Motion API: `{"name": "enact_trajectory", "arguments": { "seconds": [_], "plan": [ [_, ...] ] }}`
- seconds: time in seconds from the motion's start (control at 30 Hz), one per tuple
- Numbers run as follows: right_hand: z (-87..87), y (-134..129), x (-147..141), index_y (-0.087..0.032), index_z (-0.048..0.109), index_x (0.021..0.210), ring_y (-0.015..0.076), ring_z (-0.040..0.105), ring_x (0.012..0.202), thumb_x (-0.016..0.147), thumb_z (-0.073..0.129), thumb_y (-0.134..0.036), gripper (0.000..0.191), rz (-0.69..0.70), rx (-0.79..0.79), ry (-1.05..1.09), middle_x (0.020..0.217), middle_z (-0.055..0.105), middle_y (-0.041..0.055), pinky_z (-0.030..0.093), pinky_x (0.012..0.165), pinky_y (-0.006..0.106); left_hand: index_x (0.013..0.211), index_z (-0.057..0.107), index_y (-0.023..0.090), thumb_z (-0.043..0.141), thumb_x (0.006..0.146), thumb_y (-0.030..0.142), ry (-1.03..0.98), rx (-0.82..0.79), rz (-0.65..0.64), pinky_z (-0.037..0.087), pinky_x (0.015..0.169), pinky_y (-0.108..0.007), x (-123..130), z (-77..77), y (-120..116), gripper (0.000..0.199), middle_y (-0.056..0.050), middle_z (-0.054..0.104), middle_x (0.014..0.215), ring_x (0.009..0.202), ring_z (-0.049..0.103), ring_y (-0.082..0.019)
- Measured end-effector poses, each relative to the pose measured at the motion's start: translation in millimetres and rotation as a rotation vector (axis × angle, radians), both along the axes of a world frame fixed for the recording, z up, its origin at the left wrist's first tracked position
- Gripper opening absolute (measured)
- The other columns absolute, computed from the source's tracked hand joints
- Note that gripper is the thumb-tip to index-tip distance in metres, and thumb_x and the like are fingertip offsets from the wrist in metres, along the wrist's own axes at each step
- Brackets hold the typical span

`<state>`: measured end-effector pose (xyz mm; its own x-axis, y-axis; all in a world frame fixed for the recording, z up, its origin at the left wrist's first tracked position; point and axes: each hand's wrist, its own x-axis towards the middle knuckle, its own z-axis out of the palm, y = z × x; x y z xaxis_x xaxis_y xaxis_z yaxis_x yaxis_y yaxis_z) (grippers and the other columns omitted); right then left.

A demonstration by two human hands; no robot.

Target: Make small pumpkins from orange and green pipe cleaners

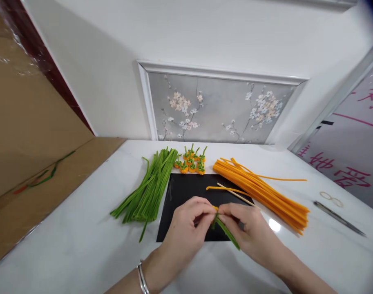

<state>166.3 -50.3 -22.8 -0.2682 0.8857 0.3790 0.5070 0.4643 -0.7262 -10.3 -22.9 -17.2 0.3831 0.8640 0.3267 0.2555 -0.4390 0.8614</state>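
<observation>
As two bare hands meet over the near part of a black mat in the head camera's view, a small orange tip and folded green stems are held between their fingertips. The left hand, a silver bracelet at its wrist, has its grip pinched, thumb and forefinger clamped on the work where orange meets green. The right hand faces it, its grip likewise closed on the green stems just beside the joint, their loose ends slanting down toward the near edge of the mat. Beyond the hands, a loose orange stem and a pale thin stick cross at the mat's right side. A bundle of green stems lies to the left on the white table, a thick bundle of orange stems to the right. Between the two bundles, at the mat's far edge, stands a cluster of small orange-and-green pieces, green tips upward. Farther right, two thin pale loops lie near a slim, pointed dark tool. A framed blossom panel backs the scene.
</observation>
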Motion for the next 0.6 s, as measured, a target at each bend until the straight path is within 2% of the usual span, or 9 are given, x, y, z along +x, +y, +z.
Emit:
{"name": "enact_trajectory", "arguments": {
  "seconds": [0.1, 0.17, 0.23, 0.3, 0.4, 0.53, 0.6],
  "plan": [
    [-1.6, 5.0, 5.2, -0.018, 0.061, 0.087, 0.0139, 0.054, 0.065, 0.090, 0.038, -0.005, 0.026, 0.076, 0.279, -0.209, 0.074, 0.060, 0.0033, 0.043, 0.058, 0.025, 0.073, 0.071, 0.015, 0.062, 0.080, 0.017, -0.104, -0.343, -0.028, 0.050, 0.063, -0.024, 2.2, 1.0, 5.1, 0.011, -0.003, 0.065, 0.070, 0.066, 0.060, -0.014],
    [-2.1, 8.0, 8.0, -0.017, 0.061, 0.090, 0.0158, 0.056, 0.070, 0.088, 0.034, 0.000, 0.032, 0.107, 0.410, -0.314, 0.080, 0.063, 0.0055, 0.045, 0.064, 0.028, 0.073, 0.070, 0.013, 0.068, 0.076, 0.021, -0.181, -0.556, -0.044, 0.051, 0.062, -0.024, 3.1, 2.5, 5.9, 0.009, -0.001, 0.064, 0.065, 0.061, 0.059, -0.012],
    [-3.2, 9.6, 9.6, -0.017, 0.062, 0.092, 0.0167, 0.058, 0.074, 0.088, 0.033, 0.000, 0.034, 0.104, 0.506, -0.374, 0.085, 0.065, 0.0068, 0.045, 0.068, 0.030, 0.074, 0.070, 0.011, 0.073, 0.072, 0.027, -0.245, -0.682, -0.057, 0.052, 0.063, -0.024, 3.4, 4.1, 5.1, 0.016, -0.001, 0.064, 0.067, 0.060, 0.058, -0.011],
    [-4.8, 9.8, 9.8, -0.017, 0.062, 0.092, 0.0167, 0.058, 0.074, 0.091, 0.033, -0.001, 0.033, 0.076, 0.549, -0.397, 0.085, 0.066, 0.0066, 0.045, 0.068, 0.031, 0.075, 0.069, 0.011, 0.078, 0.069, 0.032, -0.279, -0.731, -0.065, 0.052, 0.064, -0.023, 3.1, 5.0, 4.1, 0.024, -0.001, 0.064, 0.069, 0.061, 0.059, -0.010],
    [-6.1, 8.5, 8.9, -0.018, 0.060, 0.092, 0.0166, 0.058, 0.074, 0.092, 0.039, -0.005, 0.024, 0.027, 0.490, -0.339, 0.084, 0.066, 0.0052, 0.045, 0.067, 0.030, 0.076, 0.067, 0.011, 0.082, 0.064, 0.034, -0.302, -0.743, -0.076, 0.052, 0.064, -0.022, 2.0, 5.2, 3.6, 0.030, -0.001, 0.064, 0.067, 0.062, 0.060, -0.010],
    [-2.7, 6.0, 8.6, -0.020, 0.057, 0.091, 0.0133, 0.059, 0.068, 0.091, 0.049, -0.010, 0.012, -0.043, 0.198, -0.112, 0.082, 0.063, 0.0016, 0.048, 0.060, 0.023, 0.079, 0.066, 0.013, 0.083, 0.064, 0.034, -0.381, -0.737, -0.096, 0.054, 0.071, -0.025, 1.2, 7.2, 2.9, 0.030, 0.000, 0.065, 0.072, 0.068, 0.062, -0.011],
    [0.1, 4.9, 8.6, -0.021, 0.058, 0.091, 0.0135, 0.059, 0.067, 0.093, 0.047, -0.012, 0.014, -0.059, 0.140, -0.051, 0.081, 0.063, 0.0017, 0.049, 0.061, 0.023, 0.081, 0.067, 0.014, 0.083, 0.064, 0.034, -0.415, -0.750, -0.097, 0.054, 0.073, -0.026, 1.3, 8.6, 2.2, 0.030, 0.000, 0.066, 0.074, 0.071, 0.063, -0.012]
  ]
}}
